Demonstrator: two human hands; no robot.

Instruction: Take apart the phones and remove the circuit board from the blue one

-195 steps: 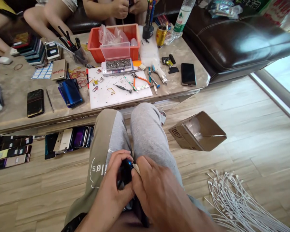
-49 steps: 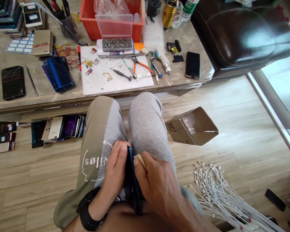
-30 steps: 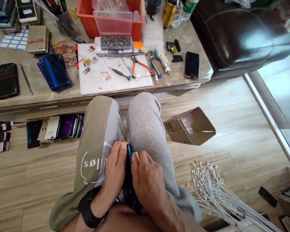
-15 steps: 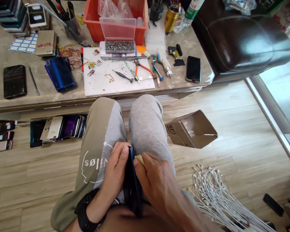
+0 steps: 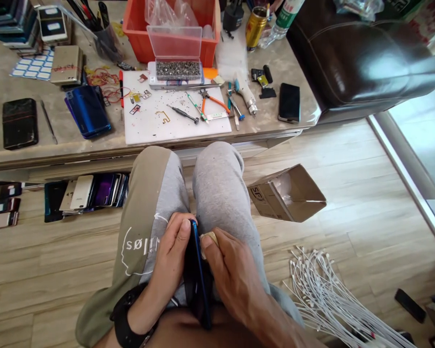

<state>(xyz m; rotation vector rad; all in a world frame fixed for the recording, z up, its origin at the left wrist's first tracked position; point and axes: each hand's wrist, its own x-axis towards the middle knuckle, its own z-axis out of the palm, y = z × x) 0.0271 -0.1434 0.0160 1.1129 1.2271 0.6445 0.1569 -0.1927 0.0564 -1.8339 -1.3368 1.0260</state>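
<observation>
**Phone (image 5: 197,275) held on edge in the lap**

The phone is stood on its long edge between the thighs, with its long axis running away from the body toward the bench (image 5: 282,126). It is clamped from both sides. The left hand (image 5: 168,261) is closed against one face, thumb laid at the far corner, and the right hand (image 5: 232,278) is pressed against the other. A small pale wad (image 5: 209,238) (cloth or pick, it cannot be told) is pinched in the right fingers at the far end. Only a dark, glossy blue rim is shown.
</observation>
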